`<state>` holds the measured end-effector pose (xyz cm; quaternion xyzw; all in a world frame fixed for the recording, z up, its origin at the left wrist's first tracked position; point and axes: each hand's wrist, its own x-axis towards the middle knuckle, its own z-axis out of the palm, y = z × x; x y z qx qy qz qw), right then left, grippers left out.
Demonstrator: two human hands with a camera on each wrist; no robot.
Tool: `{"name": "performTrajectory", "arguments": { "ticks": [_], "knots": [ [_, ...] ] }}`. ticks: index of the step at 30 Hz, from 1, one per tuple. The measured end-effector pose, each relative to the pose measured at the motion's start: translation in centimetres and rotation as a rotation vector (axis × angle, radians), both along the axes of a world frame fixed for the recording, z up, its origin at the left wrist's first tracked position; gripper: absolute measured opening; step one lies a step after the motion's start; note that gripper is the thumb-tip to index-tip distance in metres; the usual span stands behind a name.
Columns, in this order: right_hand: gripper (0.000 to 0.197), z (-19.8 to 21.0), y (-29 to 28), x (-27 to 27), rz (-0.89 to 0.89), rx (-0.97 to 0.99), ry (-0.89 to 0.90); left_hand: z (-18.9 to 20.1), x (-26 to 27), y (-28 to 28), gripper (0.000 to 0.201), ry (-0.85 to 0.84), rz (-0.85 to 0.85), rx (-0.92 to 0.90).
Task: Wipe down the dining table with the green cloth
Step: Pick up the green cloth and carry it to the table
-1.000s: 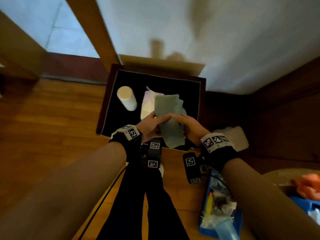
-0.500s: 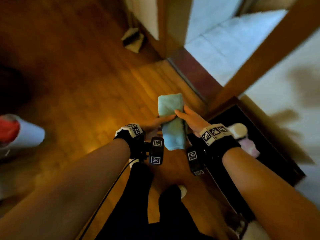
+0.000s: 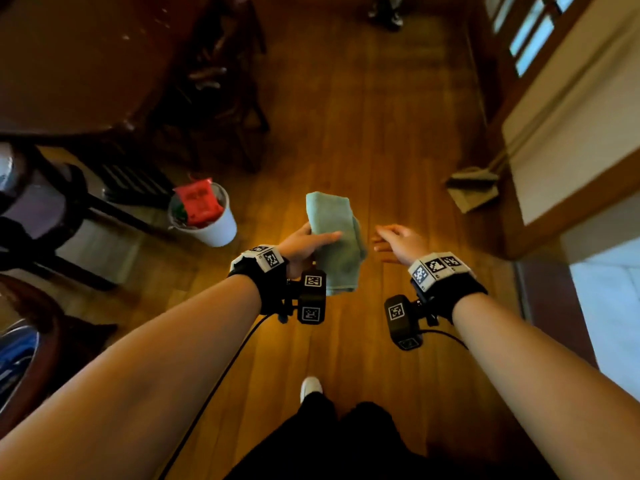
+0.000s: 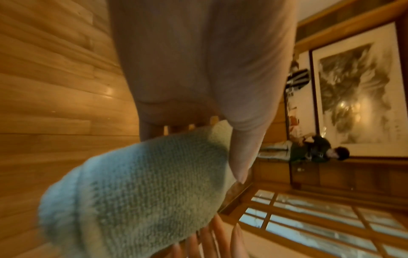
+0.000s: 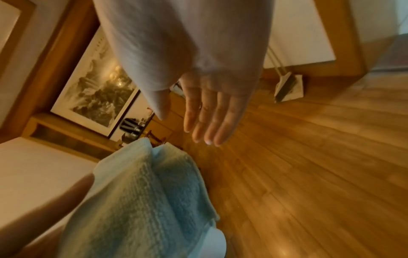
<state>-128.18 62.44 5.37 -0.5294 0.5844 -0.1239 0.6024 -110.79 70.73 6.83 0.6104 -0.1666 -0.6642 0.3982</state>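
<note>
Cloth: folded green cloth [image 3: 335,237] held mid-air above wooden floor [image 3: 381,133], pinched in left hand [image 3: 300,244], thumb across the front, fingers behind. Right hand [image 3: 401,243] just beside it, apart from the cloth, fingers straight and relaxed, holding nothing. Dark worktop [image 3: 76,60] sits far left, well apart from the cloth, dark chair [image 3: 221,84] next to it. White bin [image 3: 207,220] with red packaging stands on floor left of hands. Dustpan [image 3: 472,187] leans near right wall.
</note>
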Motion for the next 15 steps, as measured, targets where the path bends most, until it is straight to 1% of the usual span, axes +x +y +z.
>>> {"name": "performTrajectory", "arguments": {
  "ticks": [3,5,7,9,10,12,13,15],
  "knots": [
    [0.049,0.9,-5.6,6.5,0.109,0.180,-0.057,0.9,5.0,-4.9,0.057,0.014,0.056,-0.026],
    [0.057,0.9,-8.9,9.7,0.141,0.270,-0.113,1.2,7.1,-8.1,0.057,0.001,0.095,-0.053],
    [0.060,0.5,-13.0,12.9,0.179,0.341,-0.181,1.0,9.2,-12.0,0.054,-0.037,0.119,-0.084],
    [0.058,0.1,-18.3,16.0,0.194,0.368,-0.249,0.8,11.6,-16.5,0.048,-0.058,0.136,-0.120],
    [0.055,0.2,-20.6,17.4,0.205,0.354,-0.257,0.9,12.6,-18.5,0.047,-0.071,0.146,-0.134],
    [0.046,0.9,-26.0,20.3,0.302,0.251,-0.222,1.2,15.0,-23.0,0.047,-0.079,0.194,-0.148],
    [0.044,1.3,-29.1,21.9,0.357,0.192,-0.193,1.5,16.3,-25.4,0.047,-0.068,0.237,-0.142],
    [0.041,2.0,-33.9,24.6,0.401,0.097,-0.175,2.0,18.3,-28.7,0.045,-0.030,0.264,-0.136]
  ]
}}
